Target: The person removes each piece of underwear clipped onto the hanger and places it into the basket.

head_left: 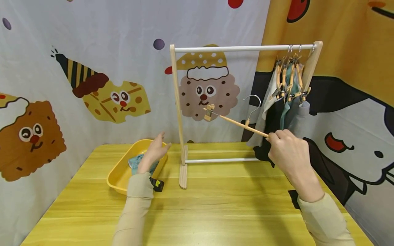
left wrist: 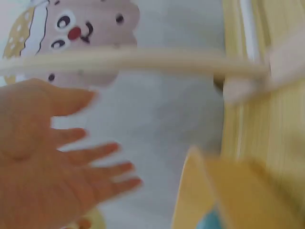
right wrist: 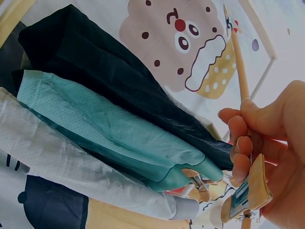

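Note:
My right hand (head_left: 290,155) grips one end of a wooden clip hanger (head_left: 243,125), its metal hook pointing up and a clip (head_left: 208,112) at the far end. In the right wrist view, fingers and thumb curl round the hanger bar (right wrist: 240,71), and the other clip (right wrist: 248,191) lies by the palm. No garment hangs from this hanger. My left hand (head_left: 155,150) is over the yellow basin (head_left: 115,182), fingers extended and holding nothing. Inside the basin lies a blue-green cloth (head_left: 135,162). The left wrist view is blurred but shows the spread fingers (left wrist: 102,152).
A clothes rack (head_left: 176,102) with a white top rail (head_left: 227,49) stands on the wooden table (head_left: 215,205). Several clip hangers with garments (head_left: 267,112) crowd its right end. The basin stands left of the rack's left foot (head_left: 183,176). A patterned curtain (head_left: 123,34) hangs behind.

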Tool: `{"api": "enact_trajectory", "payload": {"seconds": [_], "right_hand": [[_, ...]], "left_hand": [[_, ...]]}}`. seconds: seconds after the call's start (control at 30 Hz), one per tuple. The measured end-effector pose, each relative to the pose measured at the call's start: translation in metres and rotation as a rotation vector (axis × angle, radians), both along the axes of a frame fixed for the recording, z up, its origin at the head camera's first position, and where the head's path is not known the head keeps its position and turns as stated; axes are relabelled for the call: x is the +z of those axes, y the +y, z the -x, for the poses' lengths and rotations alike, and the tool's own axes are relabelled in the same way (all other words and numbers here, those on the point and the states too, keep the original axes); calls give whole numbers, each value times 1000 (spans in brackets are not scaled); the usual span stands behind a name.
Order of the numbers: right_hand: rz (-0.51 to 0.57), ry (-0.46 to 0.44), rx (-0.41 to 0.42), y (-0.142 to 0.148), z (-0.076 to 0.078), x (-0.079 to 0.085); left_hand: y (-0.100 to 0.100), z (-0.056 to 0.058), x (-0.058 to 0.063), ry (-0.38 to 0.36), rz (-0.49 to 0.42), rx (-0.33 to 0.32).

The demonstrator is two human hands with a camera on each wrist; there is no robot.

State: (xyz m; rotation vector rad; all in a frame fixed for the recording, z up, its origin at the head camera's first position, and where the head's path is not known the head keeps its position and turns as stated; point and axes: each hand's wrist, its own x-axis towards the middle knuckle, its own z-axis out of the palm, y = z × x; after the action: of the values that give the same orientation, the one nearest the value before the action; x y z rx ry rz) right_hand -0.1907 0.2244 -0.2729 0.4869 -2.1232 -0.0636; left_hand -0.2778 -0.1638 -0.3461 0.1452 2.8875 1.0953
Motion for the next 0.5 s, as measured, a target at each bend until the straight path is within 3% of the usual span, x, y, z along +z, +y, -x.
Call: {"api": "enact_trajectory", "payload": {"seconds": [0.1, 0.23, 0.33, 0.5], "right_hand": [[-7, 9, 0, 0, -1, 0], [-16, 27, 1, -1, -1, 2], [-18, 35, 3, -3, -1, 5], [-38, 44, -14, -9, 1, 12]], "left_hand": [[17, 13, -1, 96, -178, -37], [34, 26, -7, 140, -370, -80], [43, 31, -10, 168, -440, -100], [51, 34, -13, 249, -463, -72]]}}
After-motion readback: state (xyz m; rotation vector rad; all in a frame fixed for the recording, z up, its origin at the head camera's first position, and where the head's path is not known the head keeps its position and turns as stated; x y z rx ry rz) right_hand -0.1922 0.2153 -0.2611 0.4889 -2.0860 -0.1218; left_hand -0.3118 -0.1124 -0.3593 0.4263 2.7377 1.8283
